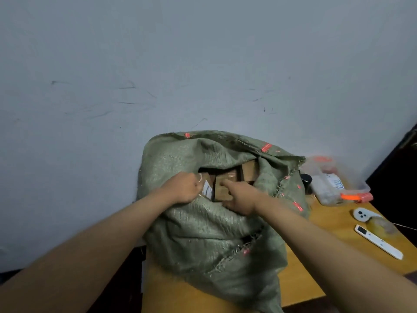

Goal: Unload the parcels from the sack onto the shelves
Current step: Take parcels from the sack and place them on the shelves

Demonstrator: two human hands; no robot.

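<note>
On the wooden table: everything sits against a pale wall, listed from left to right

Wall: pale grey-blue, marked with thin dark scuffs

Left hand: at the left lip of the sack's mouth, fingers curled into a fist round the edge of the fabric, bunching it and holding it aside

Sack: green woven cloth with small red tags along its hem, slumped on the table with its mouth open toward the camera

Labelled parcel: a brown box with a white label, just inside the mouth and right beside the left hand

Parcels: several more brown cardboard boxes packed close together in the opening (how many lie deeper cannot be told)

Right hand: reaching into the mouth, thumb laid along the top of one brown box, the fingers dropping out of sight behind the sack's near edge, so the grip itself cannot be judged

Table: yellow-brown wood, bare in front of the sack

Clear plastic tub: beyond the sack on the right, with orange clips, contents blurred

Round white device: nearer the table's right edge, with dark dots on it

White remote: long and slim, lying just in front of the round device
</note>
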